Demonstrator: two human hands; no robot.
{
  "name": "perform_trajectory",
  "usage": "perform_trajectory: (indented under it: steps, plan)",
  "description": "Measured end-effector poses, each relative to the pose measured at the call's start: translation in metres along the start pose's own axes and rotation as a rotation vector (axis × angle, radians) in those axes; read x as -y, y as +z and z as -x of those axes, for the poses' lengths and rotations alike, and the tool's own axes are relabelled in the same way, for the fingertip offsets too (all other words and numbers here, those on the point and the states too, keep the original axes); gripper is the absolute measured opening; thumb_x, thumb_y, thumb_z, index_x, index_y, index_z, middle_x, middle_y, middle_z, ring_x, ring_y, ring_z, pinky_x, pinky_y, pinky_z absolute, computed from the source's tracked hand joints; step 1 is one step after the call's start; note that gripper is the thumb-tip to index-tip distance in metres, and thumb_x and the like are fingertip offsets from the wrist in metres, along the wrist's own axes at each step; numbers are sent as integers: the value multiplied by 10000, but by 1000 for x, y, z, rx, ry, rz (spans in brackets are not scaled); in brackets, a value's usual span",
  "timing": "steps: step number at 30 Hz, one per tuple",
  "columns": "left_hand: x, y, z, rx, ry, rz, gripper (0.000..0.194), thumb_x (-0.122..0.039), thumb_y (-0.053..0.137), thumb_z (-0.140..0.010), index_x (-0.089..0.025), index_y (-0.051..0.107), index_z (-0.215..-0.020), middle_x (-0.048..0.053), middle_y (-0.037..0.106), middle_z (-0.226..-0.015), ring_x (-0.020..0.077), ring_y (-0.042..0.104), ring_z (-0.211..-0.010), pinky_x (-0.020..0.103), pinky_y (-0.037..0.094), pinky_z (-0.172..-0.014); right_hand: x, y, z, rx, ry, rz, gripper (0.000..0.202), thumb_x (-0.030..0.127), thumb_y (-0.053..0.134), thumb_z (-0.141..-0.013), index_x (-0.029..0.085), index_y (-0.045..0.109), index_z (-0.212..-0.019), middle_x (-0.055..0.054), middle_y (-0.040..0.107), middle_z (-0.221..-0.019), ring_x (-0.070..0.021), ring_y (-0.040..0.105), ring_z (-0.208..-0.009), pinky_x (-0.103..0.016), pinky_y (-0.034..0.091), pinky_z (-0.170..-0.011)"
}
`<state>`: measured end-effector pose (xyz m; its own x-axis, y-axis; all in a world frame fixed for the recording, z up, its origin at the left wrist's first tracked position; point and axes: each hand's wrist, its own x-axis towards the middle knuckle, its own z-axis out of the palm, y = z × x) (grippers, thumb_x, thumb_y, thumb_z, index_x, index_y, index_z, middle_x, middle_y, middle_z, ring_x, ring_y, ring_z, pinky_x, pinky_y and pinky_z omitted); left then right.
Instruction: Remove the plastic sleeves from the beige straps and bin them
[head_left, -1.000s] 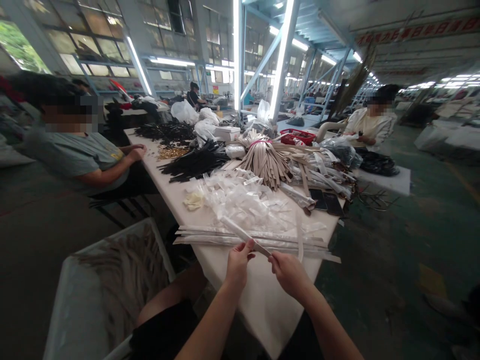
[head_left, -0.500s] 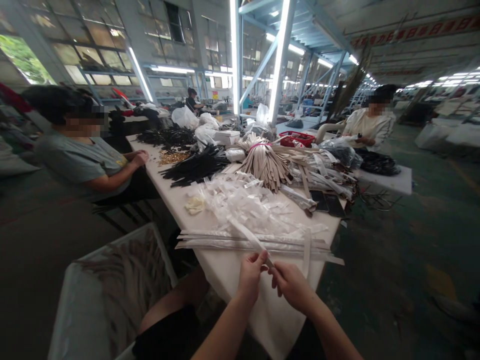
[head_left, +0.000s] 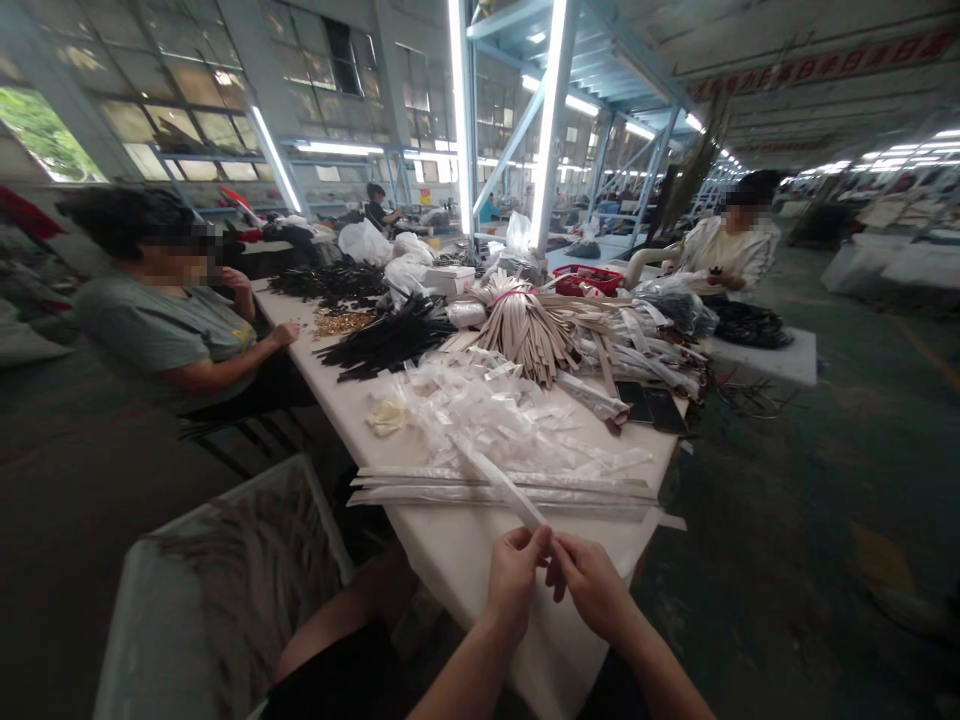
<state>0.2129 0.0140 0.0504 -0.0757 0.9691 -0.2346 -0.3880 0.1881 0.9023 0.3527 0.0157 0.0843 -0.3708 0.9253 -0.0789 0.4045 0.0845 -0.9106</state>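
Observation:
Both my hands meet near the table's front edge. My left hand (head_left: 517,567) pinches the near end of a pale strip (head_left: 501,482), which slants away over the table to the upper left. Against it, my right hand (head_left: 586,577) has its fingers closed at the same end of the strip. Under the strip's middle lie several long wrapped strips (head_left: 420,492) across the table. Just behind them is a heap of crumpled clear plastic sleeves (head_left: 495,405).
A bundle of beige strips (head_left: 525,335), black strips (head_left: 390,335) and a red basket (head_left: 587,279) stand farther back on the table (head_left: 435,545). A white bin (head_left: 150,610) of strips is at lower left. One person sits left; another is at right.
My hands have shifted slightly down and come closer together at the strip's end. The short strip that hung beside my right hand is gone from there. The person at left has raised a hand.

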Motion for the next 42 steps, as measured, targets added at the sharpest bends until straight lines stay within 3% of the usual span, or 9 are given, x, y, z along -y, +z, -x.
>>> perform_trajectory:
  steps: [6,11,18,26,33,39,42]
  plan:
    - [-8,1,-3,-130,59,-38,478,-572,789,-704,-105,748,-794,88,680,-758,144,564,-646,258,434,-611,-7,-8,6,9,23,48,402,473,433,-987,180,645,-810,-30,714,-678,-163,671,-554,-251,485,-587]
    - [0,12,3,13,1,-3,463,-566,755,-749,-106,711,-722,57,630,-625,118,505,-526,263,414,-560,-4,-9,2,4,-13,7,424,471,403,-998,176,640,-808,-36,711,-703,-158,663,-543,-252,484,-572]
    - [-15,1,-5,-16,-9,46,536,-611,691,-791,-94,757,-918,153,723,-890,189,639,-724,273,477,-646,-16,-17,13,63,37,-61,424,528,466,-963,162,664,-877,-45,708,-718,-154,651,-522,-244,480,-528]
    - [3,18,14,26,-60,6,556,-599,742,-743,-72,783,-916,139,719,-758,201,636,-644,278,465,-581,-23,-5,16,47,74,-197,481,587,460,-951,153,657,-891,-61,699,-739,-158,633,-500,-244,468,-457]
    - [-12,16,9,-82,33,-29,498,-570,747,-754,-94,794,-896,127,733,-808,191,629,-713,307,502,-725,-43,-14,29,77,114,-190,510,613,469,-942,144,665,-907,-49,680,-675,-131,578,-458,-228,429,-447]
    - [6,25,22,36,-31,-78,491,-566,731,-774,-90,794,-877,122,722,-745,190,618,-672,287,465,-647,-42,-11,28,61,102,-219,530,628,445,-945,144,660,-926,-54,674,-700,-126,560,-470,-228,419,-446]
    - [6,23,17,-14,-3,-78,499,-571,737,-765,-92,793,-895,123,725,-761,190,620,-678,297,479,-669,-44,-16,30,112,105,-232,506,616,491,-929,141,664,-953,-66,697,-749,-129,575,-494,-238,445,-479]
